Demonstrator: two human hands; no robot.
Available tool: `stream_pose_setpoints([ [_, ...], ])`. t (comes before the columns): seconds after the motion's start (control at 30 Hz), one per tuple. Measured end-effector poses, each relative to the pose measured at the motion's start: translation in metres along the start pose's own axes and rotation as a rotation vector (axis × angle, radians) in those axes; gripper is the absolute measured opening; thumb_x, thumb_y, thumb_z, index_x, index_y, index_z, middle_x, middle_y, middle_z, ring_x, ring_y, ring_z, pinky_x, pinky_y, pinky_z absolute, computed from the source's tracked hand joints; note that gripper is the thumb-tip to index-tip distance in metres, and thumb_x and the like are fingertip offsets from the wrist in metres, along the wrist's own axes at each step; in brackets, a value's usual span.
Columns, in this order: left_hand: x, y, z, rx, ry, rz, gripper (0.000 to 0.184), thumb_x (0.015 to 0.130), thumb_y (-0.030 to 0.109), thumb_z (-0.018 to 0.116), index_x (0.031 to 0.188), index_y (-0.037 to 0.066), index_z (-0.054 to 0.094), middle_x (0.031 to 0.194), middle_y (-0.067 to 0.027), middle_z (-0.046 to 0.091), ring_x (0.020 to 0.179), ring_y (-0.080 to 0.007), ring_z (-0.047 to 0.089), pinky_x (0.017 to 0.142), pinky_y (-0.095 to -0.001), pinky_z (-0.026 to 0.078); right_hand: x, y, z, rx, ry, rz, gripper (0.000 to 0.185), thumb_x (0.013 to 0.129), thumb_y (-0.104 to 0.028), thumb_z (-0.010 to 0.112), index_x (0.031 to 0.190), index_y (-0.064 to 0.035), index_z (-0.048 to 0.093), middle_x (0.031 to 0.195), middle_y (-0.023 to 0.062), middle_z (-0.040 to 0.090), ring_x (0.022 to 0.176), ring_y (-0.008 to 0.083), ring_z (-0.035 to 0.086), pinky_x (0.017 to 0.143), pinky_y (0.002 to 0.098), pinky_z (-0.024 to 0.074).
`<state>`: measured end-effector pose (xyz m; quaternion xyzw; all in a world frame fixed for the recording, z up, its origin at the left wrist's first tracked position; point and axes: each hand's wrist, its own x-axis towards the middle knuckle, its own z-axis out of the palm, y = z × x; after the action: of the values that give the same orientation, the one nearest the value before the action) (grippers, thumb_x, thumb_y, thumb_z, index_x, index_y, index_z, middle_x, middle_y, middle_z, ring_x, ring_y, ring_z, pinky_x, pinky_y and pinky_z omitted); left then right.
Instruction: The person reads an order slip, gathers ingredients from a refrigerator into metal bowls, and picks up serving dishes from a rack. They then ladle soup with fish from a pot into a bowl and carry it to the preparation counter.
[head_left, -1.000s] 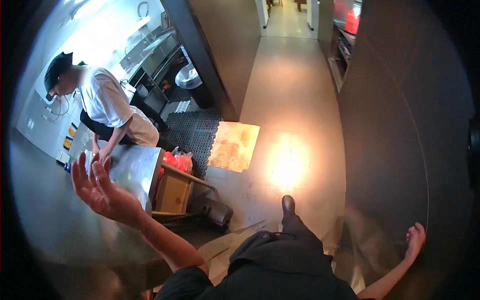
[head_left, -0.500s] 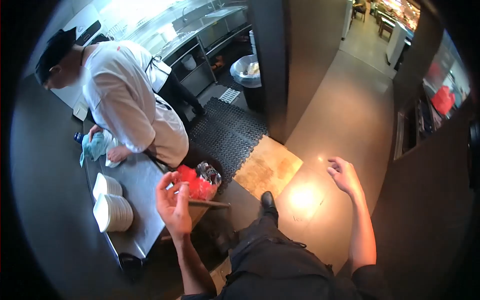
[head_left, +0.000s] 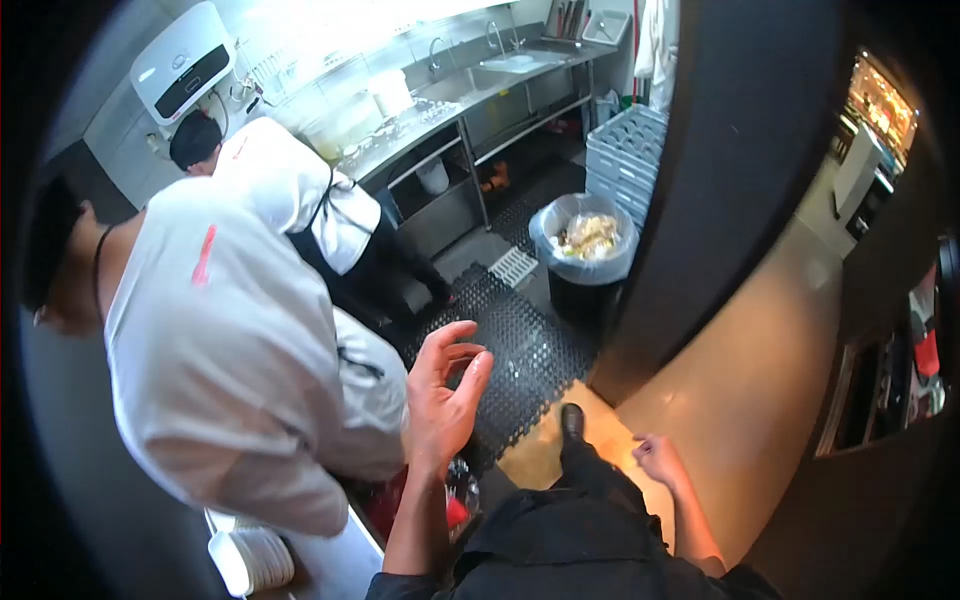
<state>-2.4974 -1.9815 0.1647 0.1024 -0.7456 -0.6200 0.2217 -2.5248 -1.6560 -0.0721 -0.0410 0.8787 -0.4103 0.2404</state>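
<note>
Lined bin (head_left: 585,240) beside stacked crates (head_left: 626,160).

Top (head_left: 570,578), plain black, lower edge of frame; short sleeves (head_left: 402,588). Waist garment (head_left: 535,510), black, bunched, possibly an apron, folds too dark to read surely. Trouser leg (head_left: 600,480), black, lower centre. Shoe (head_left: 572,422), one visible, black, rounded toe, slight sheen. Left hand (head_left: 442,400), right hand (head_left: 660,461): bare.

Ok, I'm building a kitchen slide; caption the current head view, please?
Left hand raised, right hand lower, with two workers in white, a lined bin and a black mat ahead.
</note>
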Motion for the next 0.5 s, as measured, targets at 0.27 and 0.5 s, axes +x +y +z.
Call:
stream_pose_setpoints([
  [0.27,0.226,-0.039,0.029,0.102,0.048,0.218,0.013,0.080,0.001,0.062,0.092,-0.002,0.061,0.089,-0.0065,0.061,0.079,-0.0118,0.059,0.071,-0.0248,0.049,0.213,-0.181,-0.010,-0.078,-0.202,-0.306,0.031,0.076,-0.011,0.062,0.105,0.0012,0.060,0.087,0.0197,0.065,0.079,0.0295,0.064,0.073,0.0363,0.0494],
  [0.5,0.379,-0.113,-0.027,0.110,0.210,0.195,0.007,0.081,-0.003,0.059,0.087,-0.004,0.061,0.096,-0.0079,0.059,0.087,-0.0133,0.056,0.078,-0.0241,0.045,0.368,-0.258,-0.018,0.049,-0.177,-0.328,0.029,0.077,-0.013,0.060,0.104,-0.0018,0.060,0.086,0.0178,0.065,0.081,0.0301,0.063,0.074,0.0370,0.0480],
])
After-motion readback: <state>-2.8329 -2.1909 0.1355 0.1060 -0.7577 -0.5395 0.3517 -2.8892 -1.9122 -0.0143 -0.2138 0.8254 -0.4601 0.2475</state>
